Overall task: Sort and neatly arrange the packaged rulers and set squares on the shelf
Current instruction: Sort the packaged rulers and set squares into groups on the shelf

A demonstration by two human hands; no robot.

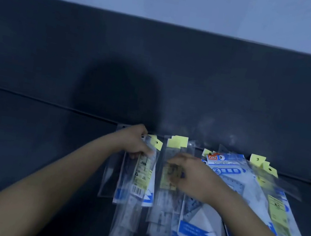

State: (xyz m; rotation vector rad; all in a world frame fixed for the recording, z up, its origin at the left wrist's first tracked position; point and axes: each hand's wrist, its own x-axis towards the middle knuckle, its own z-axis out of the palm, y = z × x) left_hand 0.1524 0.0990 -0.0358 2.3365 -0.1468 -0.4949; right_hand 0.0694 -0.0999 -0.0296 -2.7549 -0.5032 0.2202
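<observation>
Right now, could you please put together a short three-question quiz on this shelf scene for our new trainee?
1. True or false: the left hand grips a ruler pack near its top end.
2. Which word is printed on the blue header of the set square pack? A) Geometric B) Compass C) Protractor
3. Fill in the blank: the hang tabs at the tops of the narrow packs are ___ in colour.

Key: 1 true; 2 A; 3 yellow.
</observation>
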